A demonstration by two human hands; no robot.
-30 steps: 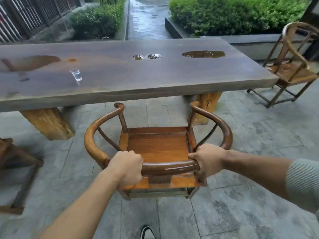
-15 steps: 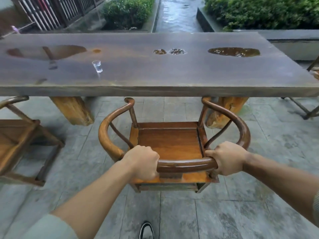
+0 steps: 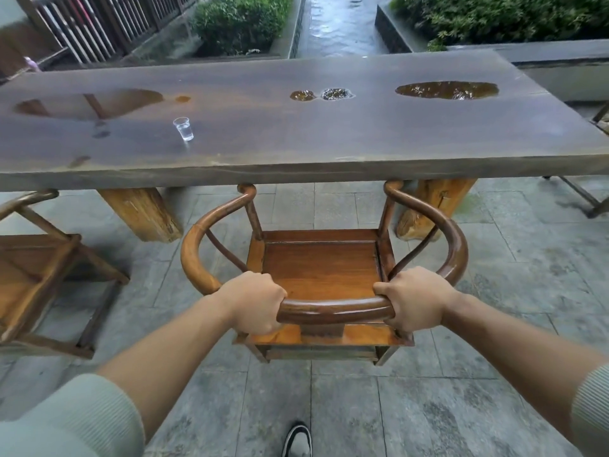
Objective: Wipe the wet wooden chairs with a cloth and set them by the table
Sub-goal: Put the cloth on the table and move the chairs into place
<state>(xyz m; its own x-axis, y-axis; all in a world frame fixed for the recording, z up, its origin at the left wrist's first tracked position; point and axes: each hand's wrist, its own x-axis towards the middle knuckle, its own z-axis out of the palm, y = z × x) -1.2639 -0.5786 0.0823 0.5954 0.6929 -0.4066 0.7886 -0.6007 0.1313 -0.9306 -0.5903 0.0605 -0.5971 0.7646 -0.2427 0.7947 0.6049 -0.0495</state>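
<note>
The left hand [image 3: 255, 303] and the right hand [image 3: 416, 301] each curl tight around the curved back rail of the wooden armchair [image 3: 321, 275]. The chair faces the long table [image 3: 329, 140], its two arm tips at the table's near edge. A clear plastic cup [image 3: 184, 128] stands on the tabletop, far left. Another wooden chair [image 3: 39, 275] sits at left.
</note>
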